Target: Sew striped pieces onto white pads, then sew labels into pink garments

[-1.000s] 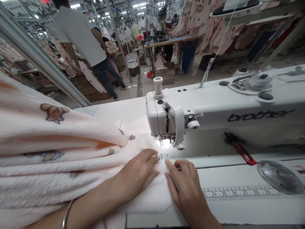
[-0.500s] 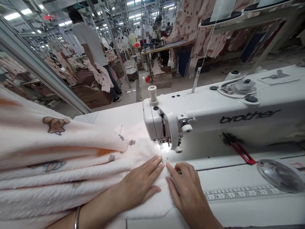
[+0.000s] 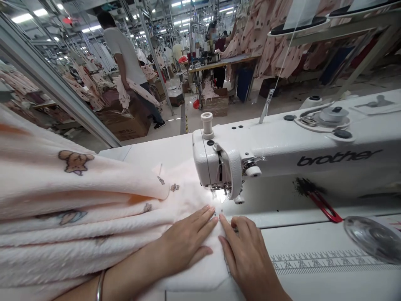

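Pale pink plush fabric (image 3: pixel 109 179) printed with small bears lies in folds across the left and runs under the needle area of a white sewing machine (image 3: pixel 216 159). My left hand (image 3: pixel 188 236) rests flat on it, fingers stretched towards the lit presser foot (image 3: pixel 221 194). My right hand (image 3: pixel 250 251) is at the fabric's right edge, index fingertip pressing beside the left fingertips and thumb along the edge. Its other fingers are curled; a small dark bit shows beneath them, too hidden to name. Both hands sit just in front of the presser foot.
Red-handled tweezers (image 3: pixel 324 205) lie under the machine arm, near a clear round disc (image 3: pixel 371 236). A printed ruler scale (image 3: pixel 313 261) runs along the table front. Thread cones (image 3: pixel 299 14) stand upper right. Behind, a person (image 3: pixel 125 54) handles similar cloth beside cardboard boxes (image 3: pixel 131 121).
The view has shifted slightly, so the machine sits further right in the picture. My hands keep nearly the same place on the fabric. The person behind has moved the cloth they hold.
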A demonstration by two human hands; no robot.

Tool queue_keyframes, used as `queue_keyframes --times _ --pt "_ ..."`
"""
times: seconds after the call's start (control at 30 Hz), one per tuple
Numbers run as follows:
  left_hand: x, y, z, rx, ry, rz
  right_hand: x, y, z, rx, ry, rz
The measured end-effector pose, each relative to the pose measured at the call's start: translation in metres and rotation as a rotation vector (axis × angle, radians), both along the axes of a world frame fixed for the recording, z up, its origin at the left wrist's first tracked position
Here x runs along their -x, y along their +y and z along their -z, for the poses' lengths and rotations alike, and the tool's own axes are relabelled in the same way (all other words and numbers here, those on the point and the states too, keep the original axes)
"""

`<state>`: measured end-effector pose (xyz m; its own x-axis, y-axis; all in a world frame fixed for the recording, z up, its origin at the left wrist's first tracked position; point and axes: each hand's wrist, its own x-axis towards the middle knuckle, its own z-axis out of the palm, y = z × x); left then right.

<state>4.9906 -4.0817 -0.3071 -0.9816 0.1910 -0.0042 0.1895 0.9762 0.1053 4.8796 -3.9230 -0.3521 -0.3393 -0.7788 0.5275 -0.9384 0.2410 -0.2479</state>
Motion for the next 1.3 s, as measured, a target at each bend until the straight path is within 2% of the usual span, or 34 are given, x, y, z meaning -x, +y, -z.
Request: queue_keyframes --times 0.3,0.5,0.83,1.3 --pt "0.009 -0.018 0.005 0.01 0.017 0.014 0.015 -0.015 -0.006 -0.131 0.108 -0.01" --pt "0.012 -0.03 0.004 -0.014 -0.01 -0.033 0.02 -0.028 -0.004 -0.124 0.148 0.01" --pt "0.015 -0.033 0.004 -0.031 0.021 -0.035 0.023 -0.03 0.001 -0.113 0.155 0.021" --pt "0.018 -0.036 0.002 -0.055 -0.036 -0.064 0.022 -0.028 0.0 -0.106 0.13 0.039"
